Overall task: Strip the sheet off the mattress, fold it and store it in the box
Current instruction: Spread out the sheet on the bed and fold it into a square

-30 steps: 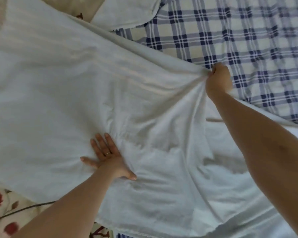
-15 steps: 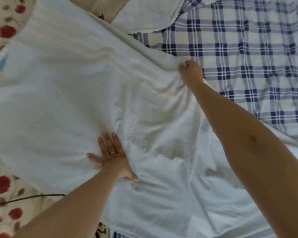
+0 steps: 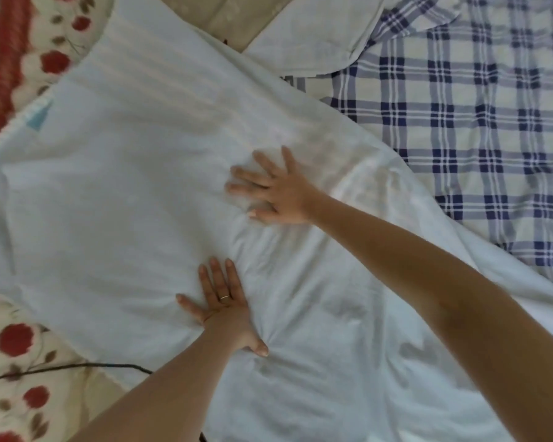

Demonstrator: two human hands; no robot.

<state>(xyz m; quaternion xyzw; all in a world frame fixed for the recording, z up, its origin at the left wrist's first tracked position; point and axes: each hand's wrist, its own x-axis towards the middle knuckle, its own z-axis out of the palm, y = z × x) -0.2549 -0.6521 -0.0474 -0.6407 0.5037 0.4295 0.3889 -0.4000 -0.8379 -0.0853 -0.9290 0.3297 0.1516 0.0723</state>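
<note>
White sheet (image 3: 125, 202), left hand (image 3: 224, 304) and right hand (image 3: 278, 189) flat on it, checked cloth (image 3: 460, 122) beside

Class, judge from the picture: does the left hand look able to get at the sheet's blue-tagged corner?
Probably yes. The left hand lies flat on the white sheet, holding nothing, and only bare sheet lies between it and the blue tag, though a lean may be needed.

I count one sheet (image 3: 125, 202), one checked cloth (image 3: 460, 129), one floral blanket (image 3: 20, 362), and two hands: my left hand (image 3: 224, 311), right hand (image 3: 278, 189).
</note>
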